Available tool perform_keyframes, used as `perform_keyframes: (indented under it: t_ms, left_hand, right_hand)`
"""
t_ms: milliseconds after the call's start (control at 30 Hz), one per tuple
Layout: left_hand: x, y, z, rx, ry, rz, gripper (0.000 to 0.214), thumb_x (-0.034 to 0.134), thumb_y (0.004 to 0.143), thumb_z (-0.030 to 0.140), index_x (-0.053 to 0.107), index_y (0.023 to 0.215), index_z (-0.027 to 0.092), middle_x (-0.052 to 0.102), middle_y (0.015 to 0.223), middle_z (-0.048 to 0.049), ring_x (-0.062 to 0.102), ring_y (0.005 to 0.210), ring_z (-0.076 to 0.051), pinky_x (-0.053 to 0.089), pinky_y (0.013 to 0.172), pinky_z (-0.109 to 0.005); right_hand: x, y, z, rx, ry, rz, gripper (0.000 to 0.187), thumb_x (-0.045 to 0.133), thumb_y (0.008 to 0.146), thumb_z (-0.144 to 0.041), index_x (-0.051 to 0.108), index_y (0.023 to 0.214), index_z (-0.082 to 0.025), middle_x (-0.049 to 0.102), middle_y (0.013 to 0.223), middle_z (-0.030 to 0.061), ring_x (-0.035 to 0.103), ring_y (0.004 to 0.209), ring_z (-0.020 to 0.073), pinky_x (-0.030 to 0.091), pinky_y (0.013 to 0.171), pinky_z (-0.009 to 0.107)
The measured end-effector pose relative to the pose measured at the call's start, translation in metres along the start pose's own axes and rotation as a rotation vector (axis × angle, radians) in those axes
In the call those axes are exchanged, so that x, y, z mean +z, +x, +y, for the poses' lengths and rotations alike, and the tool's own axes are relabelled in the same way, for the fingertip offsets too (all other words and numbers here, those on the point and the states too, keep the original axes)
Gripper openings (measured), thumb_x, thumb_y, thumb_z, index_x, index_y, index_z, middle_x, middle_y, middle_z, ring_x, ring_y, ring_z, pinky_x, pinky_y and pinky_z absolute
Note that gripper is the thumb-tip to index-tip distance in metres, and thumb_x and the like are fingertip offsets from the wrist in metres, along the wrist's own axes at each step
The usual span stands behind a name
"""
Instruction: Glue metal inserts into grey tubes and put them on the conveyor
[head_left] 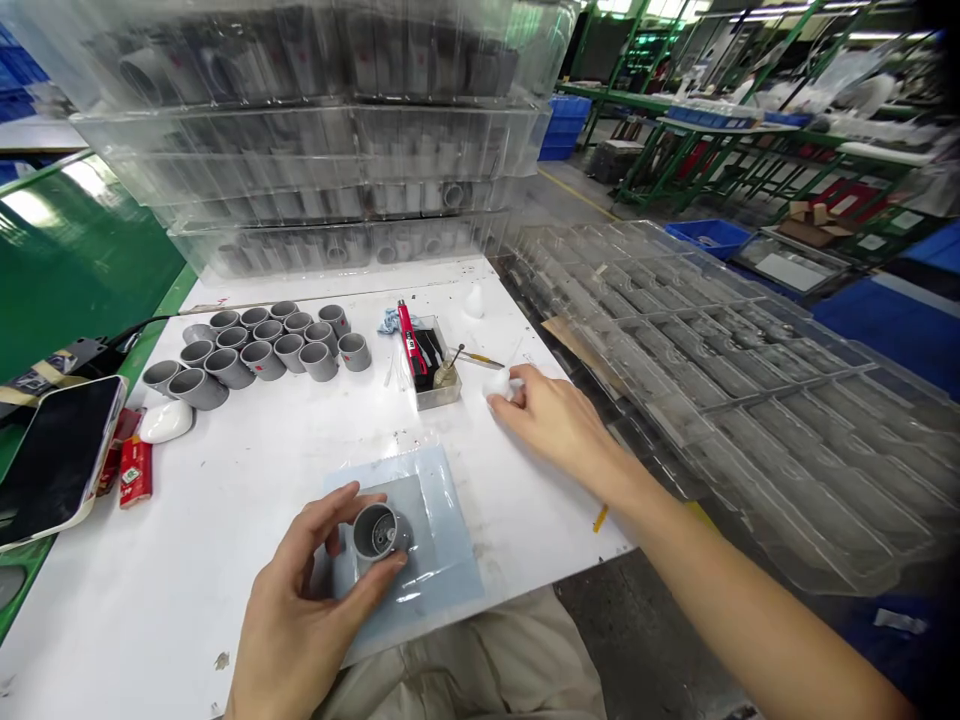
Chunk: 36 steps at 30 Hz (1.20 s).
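My left hand is closed around a short grey plastic cylinder, thumb on the near side and fingers on the far side. Its open end faces me, and some detail shows inside. Beneath it lies a light blue sheet with a clear plastic film. Farther right, my right hand pinches a small white bottle at the table surface, partly hidden by the fingers. Just left of that hand stands a small clear box with a red-handled tool and a little jar.
Several grey cylinders stand grouped at the back left. A phone, a white mouse-shaped object and a red packet lie at the left. Stacked clear trays rise behind; another clear tray lies right of the table.
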<state>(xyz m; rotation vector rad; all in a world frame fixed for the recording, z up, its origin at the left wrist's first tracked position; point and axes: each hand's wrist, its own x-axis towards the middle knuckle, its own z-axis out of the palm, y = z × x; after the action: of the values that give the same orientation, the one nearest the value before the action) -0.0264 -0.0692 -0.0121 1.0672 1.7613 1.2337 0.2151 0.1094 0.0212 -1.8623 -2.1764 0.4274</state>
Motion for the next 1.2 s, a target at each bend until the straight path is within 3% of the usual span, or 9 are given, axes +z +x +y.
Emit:
perform_keyframes:
  t_ms: [133,267,467,567,700,867,1033,1100,1200]
  left_hand:
    - [-0.001,0.000,-0.003,0.055,0.026,-0.046,0.052,0.086,0.086,0.048,0.065,0.131,0.036,0.081,0.122,-0.0008,0.068,0.117,-0.027,0.045,0.100,-0.042]
    - [-0.002,0.001,-0.006,0.099,0.041,-0.061,0.048,0.083,0.090,0.044,0.064,0.133,0.035,0.080,0.124,-0.0017,0.068,0.116,-0.026,0.046,0.098,-0.042]
    - [-0.001,0.001,-0.008,0.117,0.023,-0.079,0.053,0.084,0.088,0.040,0.062,0.136,0.036,0.081,0.124,-0.0028,0.071,0.117,-0.027,0.048,0.097,-0.044]
    - [-0.001,0.001,-0.007,0.111,0.031,-0.075,0.055,0.083,0.089,0.040,0.060,0.139,0.037,0.081,0.124,-0.0017,0.072,0.119,-0.027,0.049,0.100,-0.044]
    - [-0.001,0.001,-0.006,0.095,0.038,-0.077,0.057,0.082,0.090,0.038,0.058,0.142,0.036,0.081,0.125,-0.0021,0.071,0.120,-0.028,0.048,0.103,-0.045]
    - [-0.001,0.002,-0.011,0.121,0.013,-0.090,0.066,0.084,0.088,0.031,0.054,0.146,0.039,0.081,0.126,0.0007,0.068,0.129,-0.026,0.045,0.106,-0.044]
    - [-0.004,0.005,-0.015,0.162,0.041,-0.107,0.072,0.086,0.087,0.028,0.052,0.150,0.041,0.081,0.127,0.0017,0.069,0.129,-0.025,0.048,0.105,-0.041]
    - [-0.004,0.005,-0.014,0.183,0.047,-0.112,0.072,0.086,0.088,0.028,0.052,0.150,0.040,0.081,0.126,0.0012,0.070,0.127,-0.025,0.049,0.105,-0.041]
    - [-0.003,0.004,-0.011,0.159,0.032,-0.077,0.069,0.085,0.088,0.028,0.054,0.149,0.037,0.081,0.126,-0.0006,0.070,0.127,-0.025,0.049,0.107,-0.041]
  right_hand:
    - [0.006,0.033,-0.008,-0.060,-0.029,-0.015,0.024,0.058,0.101,-0.034,0.071,0.092,-0.016,0.076,0.087,0.0143,0.070,0.083,0.0301,0.031,0.065,0.034]
    - [0.007,0.044,-0.010,-0.087,0.017,-0.010,0.023,0.062,0.099,-0.036,0.072,0.101,-0.015,0.076,0.085,0.0123,0.069,0.080,0.0277,0.032,0.064,0.033]
    - [-0.006,0.019,-0.013,-0.124,0.201,0.091,0.035,0.057,0.102,-0.039,0.061,0.129,-0.018,0.070,0.074,-0.0020,0.065,0.068,0.0185,0.042,0.068,0.029]
    - [-0.007,0.013,-0.027,-0.197,0.370,0.109,0.038,0.062,0.100,-0.045,0.064,0.128,-0.019,0.067,0.071,-0.0051,0.061,0.062,0.0152,0.044,0.067,0.027]
    - [-0.009,0.021,-0.041,-0.240,0.454,0.148,0.025,0.066,0.098,-0.040,0.079,0.103,-0.019,0.066,0.065,-0.0036,0.057,0.058,0.0138,0.042,0.063,0.029]
    - [-0.027,0.020,-0.046,-0.314,0.456,0.393,0.020,0.072,0.096,-0.035,0.081,0.096,-0.018,0.068,0.070,-0.0020,0.057,0.058,0.0122,0.042,0.060,0.029]
    - [-0.040,-0.024,-0.061,-0.410,0.563,0.751,0.008,0.076,0.096,-0.028,0.081,0.095,-0.022,0.069,0.072,-0.0018,0.057,0.060,0.0117,0.043,0.054,0.028]
    - [-0.037,-0.049,-0.067,-0.439,0.609,0.697,0.005,0.076,0.096,-0.024,0.081,0.097,-0.025,0.071,0.074,-0.0023,0.058,0.060,0.0117,0.043,0.052,0.028]
    - [-0.025,-0.077,-0.071,-0.524,0.658,0.394,0.011,0.074,0.097,-0.021,0.077,0.101,-0.030,0.075,0.079,-0.0035,0.064,0.062,0.0120,0.049,0.052,0.026]
